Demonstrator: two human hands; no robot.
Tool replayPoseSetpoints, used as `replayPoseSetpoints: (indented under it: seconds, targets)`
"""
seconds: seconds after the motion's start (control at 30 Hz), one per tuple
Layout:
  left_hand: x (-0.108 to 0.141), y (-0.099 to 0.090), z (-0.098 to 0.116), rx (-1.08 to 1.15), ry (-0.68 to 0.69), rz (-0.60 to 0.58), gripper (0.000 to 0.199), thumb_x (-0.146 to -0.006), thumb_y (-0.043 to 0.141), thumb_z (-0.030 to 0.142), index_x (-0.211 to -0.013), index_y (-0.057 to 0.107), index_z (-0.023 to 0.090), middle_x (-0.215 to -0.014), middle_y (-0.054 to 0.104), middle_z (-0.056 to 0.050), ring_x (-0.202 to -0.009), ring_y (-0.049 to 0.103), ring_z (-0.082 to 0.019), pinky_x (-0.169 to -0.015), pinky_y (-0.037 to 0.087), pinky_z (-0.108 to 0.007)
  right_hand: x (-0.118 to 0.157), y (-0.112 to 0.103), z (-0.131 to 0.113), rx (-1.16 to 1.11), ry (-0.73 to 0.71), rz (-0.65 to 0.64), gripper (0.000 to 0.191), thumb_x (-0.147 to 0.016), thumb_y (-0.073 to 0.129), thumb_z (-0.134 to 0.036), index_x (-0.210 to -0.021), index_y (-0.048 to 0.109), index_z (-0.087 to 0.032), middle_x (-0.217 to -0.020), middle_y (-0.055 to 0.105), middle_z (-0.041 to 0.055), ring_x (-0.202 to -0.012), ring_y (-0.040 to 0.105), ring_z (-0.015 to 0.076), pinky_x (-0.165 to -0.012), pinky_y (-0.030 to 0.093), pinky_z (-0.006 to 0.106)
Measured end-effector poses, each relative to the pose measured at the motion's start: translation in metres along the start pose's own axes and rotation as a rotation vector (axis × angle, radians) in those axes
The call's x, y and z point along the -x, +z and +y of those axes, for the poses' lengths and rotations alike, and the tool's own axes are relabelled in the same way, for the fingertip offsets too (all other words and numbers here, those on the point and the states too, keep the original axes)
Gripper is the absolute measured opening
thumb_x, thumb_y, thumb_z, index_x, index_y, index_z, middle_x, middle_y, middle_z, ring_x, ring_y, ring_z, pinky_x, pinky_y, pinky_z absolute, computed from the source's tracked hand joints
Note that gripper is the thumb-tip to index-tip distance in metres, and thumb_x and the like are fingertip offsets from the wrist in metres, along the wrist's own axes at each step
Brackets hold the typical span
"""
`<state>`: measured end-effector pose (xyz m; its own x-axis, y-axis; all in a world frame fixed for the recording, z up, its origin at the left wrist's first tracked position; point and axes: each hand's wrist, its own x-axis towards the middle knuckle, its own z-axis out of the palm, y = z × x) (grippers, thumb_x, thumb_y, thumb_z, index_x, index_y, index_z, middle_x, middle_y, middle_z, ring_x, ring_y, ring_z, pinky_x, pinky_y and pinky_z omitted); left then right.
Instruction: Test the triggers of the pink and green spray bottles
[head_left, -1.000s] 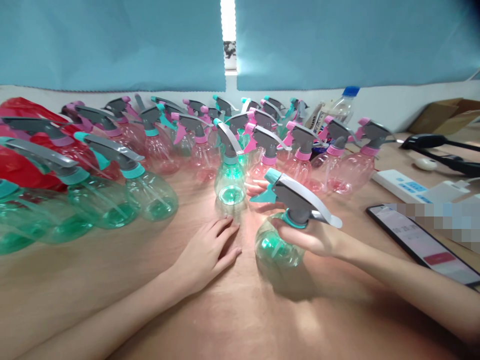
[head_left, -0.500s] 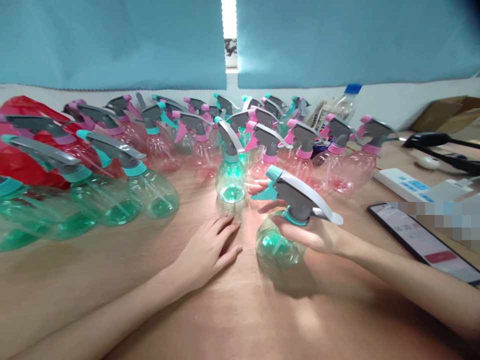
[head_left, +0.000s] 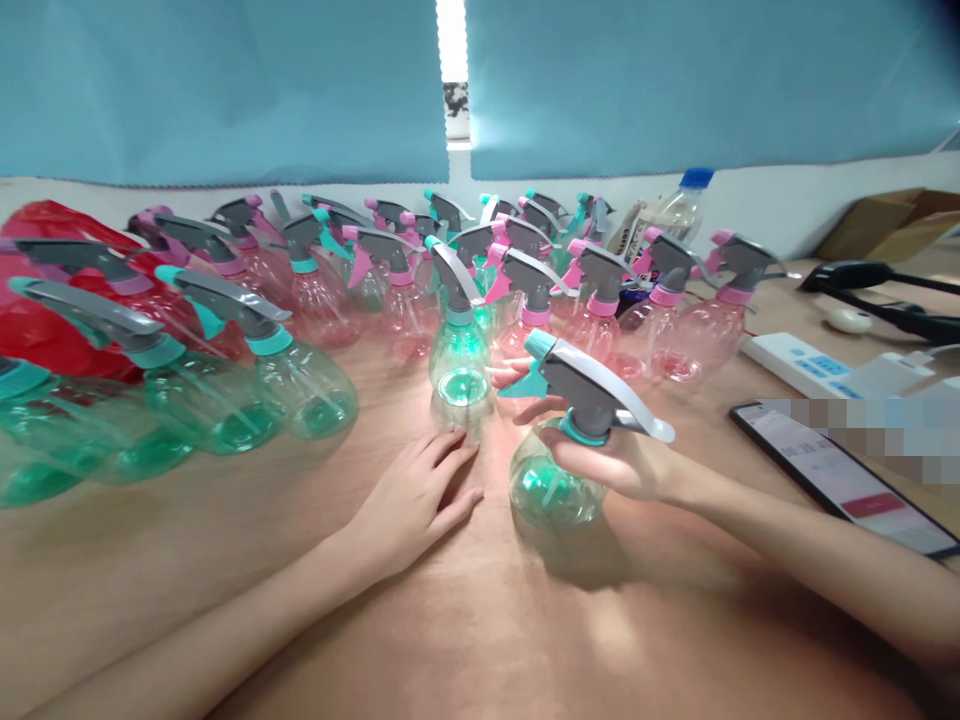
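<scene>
A clear green spray bottle [head_left: 555, 485] with a grey and teal trigger head is at the centre right, nozzle pointing left. My right hand [head_left: 622, 460] holds it around the neck, thumb in front and fingers behind. My left hand [head_left: 420, 495] lies on the table with its fingers spread, holding nothing. Just beyond the fingertips stands another green spray bottle [head_left: 459, 365]. More green bottles [head_left: 306, 395] line the left side, and several pink ones [head_left: 705, 335] stand further back.
A phone [head_left: 840, 475] lies on the table [head_left: 450, 640] at the right, near a white power strip [head_left: 799, 365]. Behind are a blue-capped bottle [head_left: 684, 208], a cardboard box [head_left: 885, 225] and black glasses [head_left: 885, 290]. A red bag [head_left: 45, 320] is at the far left.
The view has shifted slightly. Both hands and the held bottle look nearly unchanged against the table.
</scene>
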<state>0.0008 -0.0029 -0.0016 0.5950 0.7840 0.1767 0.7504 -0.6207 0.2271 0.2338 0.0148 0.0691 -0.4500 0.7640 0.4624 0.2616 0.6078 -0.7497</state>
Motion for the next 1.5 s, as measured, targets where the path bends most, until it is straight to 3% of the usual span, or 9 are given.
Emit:
replayPoseSetpoints:
  seconds: [0.23, 0.47, 0.7, 0.87, 1.03, 1.17, 1.3, 1.37, 1.5]
  targets:
    - [-0.001, 0.000, -0.001, -0.003, 0.012, 0.005, 0.044, -0.096, 0.045, 0.040, -0.130, 0.051, 0.013, -0.134, 0.051, -0.016, -0.123, 0.046, -0.030, -0.102, 0.039, -0.050, 0.000, -0.001, -0.001, -0.010, -0.046, 0.007, 0.046, -0.068, 0.046, -0.016, -0.112, 0.060, -0.020, -0.077, 0.067, 0.0032, -0.067, 0.065, 0.0178, -0.058, 0.052, 0.029]
    - [-0.001, -0.001, 0.001, -0.003, 0.015, 0.010, 0.044, -0.096, 0.044, 0.041, -0.129, 0.052, 0.014, -0.133, 0.052, -0.016, -0.123, 0.047, -0.030, -0.101, 0.039, -0.049, -0.001, -0.001, 0.000, -0.109, -0.005, -0.023, 0.032, -0.065, 0.047, -0.017, -0.094, 0.059, -0.020, -0.083, 0.066, 0.0029, -0.075, 0.067, 0.0183, -0.065, 0.054, 0.030]
    - [-0.001, -0.001, 0.000, -0.006, 0.006, 0.007, 0.043, -0.096, 0.045, 0.041, -0.130, 0.051, 0.014, -0.134, 0.052, -0.016, -0.123, 0.047, -0.030, -0.102, 0.039, -0.048, -0.001, -0.002, -0.006, -0.009, -0.029, 0.044, 0.009, -0.065, 0.046, -0.018, -0.073, 0.049, -0.021, -0.064, 0.052, -0.0016, -0.052, 0.050, 0.0118, -0.050, 0.045, 0.027]
    - [-0.001, -0.001, 0.001, -0.003, 0.012, 0.020, 0.042, -0.096, 0.046, 0.041, -0.129, 0.052, 0.016, -0.134, 0.052, -0.015, -0.123, 0.047, -0.030, -0.102, 0.039, -0.048, 0.002, -0.003, 0.000, -0.018, -0.016, 0.026, 0.021, -0.065, 0.047, -0.018, -0.083, 0.055, -0.019, -0.070, 0.057, 0.0001, -0.057, 0.056, 0.0142, -0.056, 0.049, 0.029]
    - [-0.001, -0.001, 0.001, -0.012, 0.022, 0.023, 0.042, -0.096, 0.046, 0.040, -0.128, 0.052, 0.015, -0.133, 0.052, -0.015, -0.123, 0.047, -0.030, -0.102, 0.039, -0.048, 0.004, 0.002, 0.007, -0.050, -0.017, 0.027, 0.037, -0.071, 0.050, -0.018, -0.107, 0.061, -0.020, -0.073, 0.066, 0.0009, -0.077, 0.068, 0.0208, -0.075, 0.056, 0.036]
    - [-0.001, 0.000, 0.000, -0.018, 0.028, 0.031, 0.041, -0.096, 0.046, 0.040, -0.128, 0.052, 0.014, -0.132, 0.053, -0.015, -0.122, 0.048, -0.030, -0.101, 0.040, -0.047, 0.006, 0.004, 0.007, -0.008, -0.028, 0.062, 0.027, -0.078, 0.059, -0.026, -0.105, 0.062, -0.021, -0.086, 0.069, 0.0033, -0.080, 0.067, 0.0201, -0.078, 0.056, 0.037]
    - [-0.001, 0.001, 0.000, -0.016, 0.029, 0.026, 0.040, -0.096, 0.046, 0.039, -0.126, 0.054, 0.014, -0.132, 0.053, -0.015, -0.121, 0.048, -0.030, -0.101, 0.039, -0.048, 0.010, 0.001, 0.004, 0.087, -0.017, 0.085, 0.014, -0.078, 0.066, -0.034, -0.083, 0.060, -0.022, -0.073, 0.063, -0.0002, -0.065, 0.060, 0.0177, -0.064, 0.055, 0.034]
    - [-0.001, 0.001, -0.001, -0.020, 0.030, 0.026, 0.041, -0.096, 0.046, 0.039, -0.126, 0.054, 0.013, -0.132, 0.053, -0.016, -0.122, 0.048, -0.030, -0.102, 0.039, -0.048, 0.014, -0.002, 0.004, 0.161, -0.013, 0.084, 0.020, -0.078, 0.067, -0.040, -0.078, 0.058, -0.022, -0.073, 0.062, 0.0004, -0.065, 0.060, 0.0184, -0.061, 0.054, 0.034]
    - [-0.001, 0.003, -0.001, -0.029, 0.033, 0.037, 0.041, -0.096, 0.046, 0.038, -0.126, 0.054, 0.011, -0.131, 0.053, -0.017, -0.121, 0.048, -0.030, -0.102, 0.039, -0.048, 0.030, -0.007, 0.010, 0.301, -0.019, 0.075, 0.036, -0.073, 0.069, -0.051, -0.093, 0.059, -0.022, -0.100, 0.064, 0.0063, -0.091, 0.062, 0.0249, -0.079, 0.053, 0.041]
